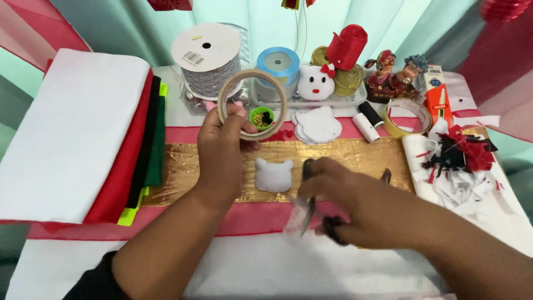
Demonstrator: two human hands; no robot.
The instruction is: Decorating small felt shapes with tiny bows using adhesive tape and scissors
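My left hand (222,147) holds up a roll of clear tape (252,104) above the gold strip (177,172). Through the roll's hole shows a small green cup (261,118) with beads. My right hand (338,197) grips black-handled scissors (308,206), blades pointing toward me, over a piece of clear film. A white stuffed cat-head shape (273,174) lies on the gold strip between my hands.
Folded felt sheets in white, red, black and green (83,133) are stacked at left. At the back stand ribbon spools (206,58), a blue ribbon roll (278,64), a white cat face (315,82), white cut-outs (317,124), figurines (395,75), a yellow tape roll (408,118) and felt scraps (458,155).
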